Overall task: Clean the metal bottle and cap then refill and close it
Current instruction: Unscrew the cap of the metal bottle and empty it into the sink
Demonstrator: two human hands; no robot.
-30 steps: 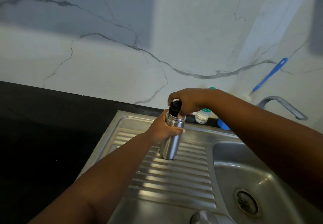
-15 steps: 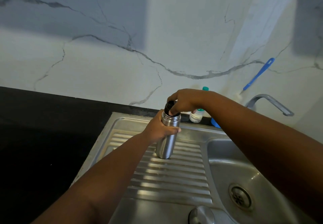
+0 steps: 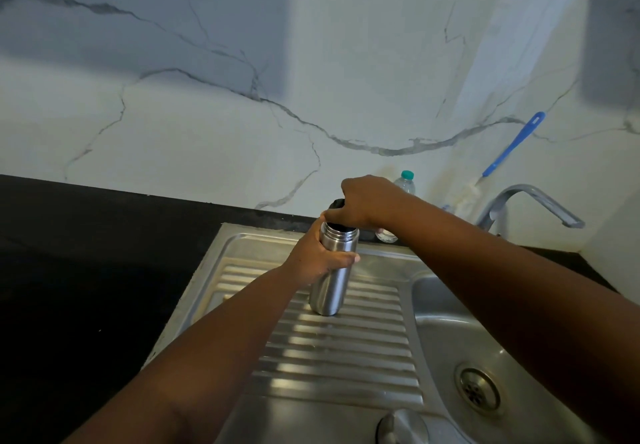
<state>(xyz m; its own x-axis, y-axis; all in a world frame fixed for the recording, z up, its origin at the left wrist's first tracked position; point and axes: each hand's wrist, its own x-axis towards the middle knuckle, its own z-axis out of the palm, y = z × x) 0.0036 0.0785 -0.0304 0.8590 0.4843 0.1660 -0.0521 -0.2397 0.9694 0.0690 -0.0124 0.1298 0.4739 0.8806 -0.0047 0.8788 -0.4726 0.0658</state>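
Observation:
A steel bottle [image 3: 331, 284] stands upright on the ribbed drainboard [image 3: 346, 350] of the steel sink. My left hand [image 3: 317, 260] grips the bottle's upper body from the left. My right hand [image 3: 360, 202] comes in from the right and holds the black cap [image 3: 336, 203] just above the bottle's threaded mouth, which shows bare below it. Most of the cap is hidden under my fingers.
The sink basin [image 3: 446, 308] with its drain [image 3: 477, 389] lies to the right, and a bent tap [image 3: 530, 206] rises behind it. A small clear bottle with a teal lid [image 3: 406, 180] stands behind my right hand. A blue-handled brush [image 3: 512, 145] leans on the marble wall. Black counter [image 3: 86, 270] extends left.
The cap sat down on the bottle's neck a second ago. It is now a little higher, with the bare threaded mouth showing below it. The view has shifted slightly.

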